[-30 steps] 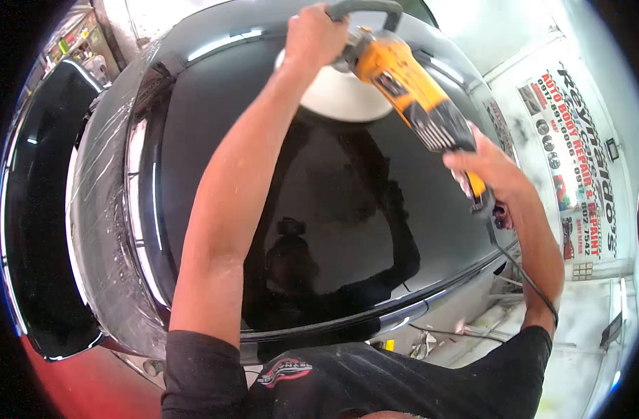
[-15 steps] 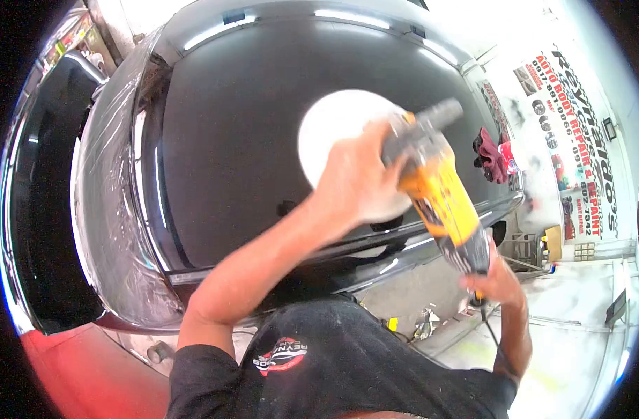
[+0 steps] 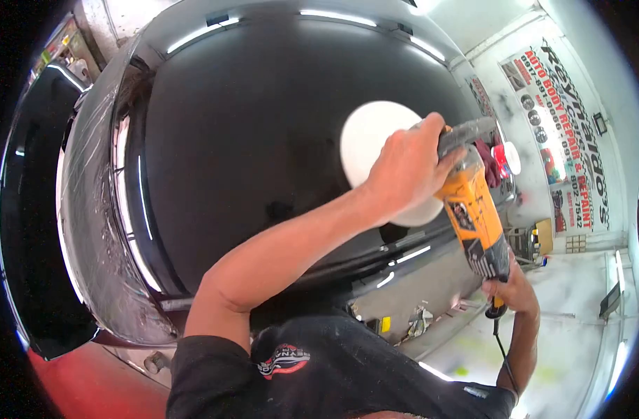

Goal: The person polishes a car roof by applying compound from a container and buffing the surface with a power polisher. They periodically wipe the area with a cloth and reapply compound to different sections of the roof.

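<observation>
A yellow and black power polisher (image 3: 473, 209) with a round white pad (image 3: 375, 140) lies over the glossy black car roof (image 3: 249, 126). My left hand (image 3: 410, 167) is wrapped round the dark front handle near the pad, its fingers closed. At the rear end of the tool, my right hand (image 3: 516, 285) grips the body close to where the black cord (image 3: 499, 339) comes out. The pad sits near the roof's right part, its lower portion partly hidden by my left hand and forearm.
Plastic film (image 3: 96, 181) covers the windshield side at left. A dark red cloth (image 3: 488, 164) and a white and red container (image 3: 504, 159) are at the roof's right edge. A lettered banner (image 3: 560, 133) hangs on the right wall. A red surface (image 3: 89, 380) is at lower left.
Both my hands and the polisher have moved to the right over the roof, and my left arm reaches out further. The white and red container shows more fully.
</observation>
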{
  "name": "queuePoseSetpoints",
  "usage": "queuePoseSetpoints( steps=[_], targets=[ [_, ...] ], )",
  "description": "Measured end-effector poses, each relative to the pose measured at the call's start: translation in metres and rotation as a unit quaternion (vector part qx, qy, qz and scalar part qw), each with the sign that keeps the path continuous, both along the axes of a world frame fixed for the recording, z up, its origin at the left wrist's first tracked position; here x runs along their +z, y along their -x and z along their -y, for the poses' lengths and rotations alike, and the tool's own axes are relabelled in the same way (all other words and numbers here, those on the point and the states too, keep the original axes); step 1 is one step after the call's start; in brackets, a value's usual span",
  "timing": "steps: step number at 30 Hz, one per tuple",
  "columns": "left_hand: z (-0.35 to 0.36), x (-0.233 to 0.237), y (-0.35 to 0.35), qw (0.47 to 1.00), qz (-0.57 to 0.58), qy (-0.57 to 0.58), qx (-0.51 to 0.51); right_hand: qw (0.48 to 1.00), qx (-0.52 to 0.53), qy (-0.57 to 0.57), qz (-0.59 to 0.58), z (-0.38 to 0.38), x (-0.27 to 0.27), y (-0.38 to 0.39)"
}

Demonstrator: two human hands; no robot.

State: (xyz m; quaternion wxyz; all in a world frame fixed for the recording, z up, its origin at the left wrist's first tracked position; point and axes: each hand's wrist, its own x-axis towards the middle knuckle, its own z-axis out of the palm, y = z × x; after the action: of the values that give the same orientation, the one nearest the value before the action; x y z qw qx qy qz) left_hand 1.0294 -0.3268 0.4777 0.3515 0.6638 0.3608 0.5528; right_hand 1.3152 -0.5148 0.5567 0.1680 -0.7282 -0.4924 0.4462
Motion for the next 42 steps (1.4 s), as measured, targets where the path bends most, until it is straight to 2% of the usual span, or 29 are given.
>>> queuePoseSetpoints(
  steps=[7, 8, 9, 12, 16, 17, 19, 25, 26, 27, 28, 30, 31, 33, 34, 35, 38, 39, 42],
  targets=[
    [-0.170, -0.002, 0.007, 0.993, 0.053, -0.017, 0.107, 0.996, 0.032, -0.056, 0.061, -0.182, 0.001, -0.011],
    [-0.190, -0.001, 0.011, 0.990, 0.054, -0.014, 0.127, 0.997, -0.006, -0.010, 0.077, -0.204, 0.016, 0.010],
    [-0.208, 0.000, 0.017, 0.987, 0.052, -0.014, 0.149, 0.996, -0.008, -0.009, 0.083, -0.225, 0.022, 0.016],
    [-0.238, -0.003, 0.045, 0.976, 0.078, -0.013, 0.202, 0.991, 0.036, -0.075, 0.108, -0.281, 0.026, 0.022],
    [-0.249, -0.015, 0.107, 0.957, 0.157, -0.013, 0.245, 0.983, 0.107, -0.034, 0.148, -0.323, 0.049, 0.082],
    [-0.251, -0.018, 0.126, 0.950, 0.183, -0.028, 0.253, 0.977, 0.154, -0.058, 0.132, -0.329, 0.047, 0.102],
    [-0.242, -0.023, 0.168, 0.940, 0.176, -0.024, 0.292, 0.968, 0.194, -0.072, 0.142, -0.335, 0.048, 0.152],
    [-0.184, -0.008, 0.227, 0.900, 0.118, -0.130, 0.399, 0.936, 0.300, -0.134, 0.122, -0.317, 0.055, 0.202],
    [-0.176, -0.007, 0.229, 0.894, 0.139, -0.127, 0.407, 0.931, 0.318, -0.134, 0.123, -0.306, 0.057, 0.207],
    [-0.168, 0.000, 0.265, 0.879, 0.123, -0.155, 0.433, 0.925, 0.306, -0.169, 0.147, -0.279, 0.062, 0.248],
    [-0.160, 0.003, 0.272, 0.861, 0.100, -0.172, 0.468, 0.922, 0.318, -0.167, 0.145, -0.272, 0.065, 0.253],
    [-0.123, 0.014, 0.293, 0.866, 0.092, -0.130, 0.475, 0.914, 0.344, -0.161, 0.145, -0.264, 0.073, 0.269],
    [-0.111, 0.014, 0.300, 0.852, 0.113, -0.180, 0.478, 0.912, 0.352, -0.163, 0.136, -0.251, 0.076, 0.280],
    [-0.092, 0.014, 0.306, 0.849, 0.111, -0.175, 0.486, 0.906, 0.362, -0.173, 0.136, -0.243, 0.077, 0.285],
    [-0.108, 0.011, 0.321, 0.851, 0.106, -0.165, 0.487, 0.906, 0.364, -0.170, 0.134, -0.265, 0.073, 0.297],
    [-0.107, 0.008, 0.320, 0.851, 0.111, -0.179, 0.482, 0.908, 0.364, -0.149, 0.143, -0.270, 0.073, 0.293],
    [-0.093, 0.012, 0.302, 0.891, 0.145, -0.125, 0.412, 0.926, 0.317, -0.145, 0.146, -0.256, 0.069, 0.278],
    [-0.089, 0.014, 0.289, 0.894, 0.199, -0.128, 0.381, 0.930, 0.309, -0.149, 0.132, -0.258, 0.064, 0.259],
    [-0.101, 0.010, 0.248, 0.885, 0.157, -0.172, 0.404, 0.940, 0.283, -0.139, 0.129, -0.251, 0.061, 0.216]
  ],
)
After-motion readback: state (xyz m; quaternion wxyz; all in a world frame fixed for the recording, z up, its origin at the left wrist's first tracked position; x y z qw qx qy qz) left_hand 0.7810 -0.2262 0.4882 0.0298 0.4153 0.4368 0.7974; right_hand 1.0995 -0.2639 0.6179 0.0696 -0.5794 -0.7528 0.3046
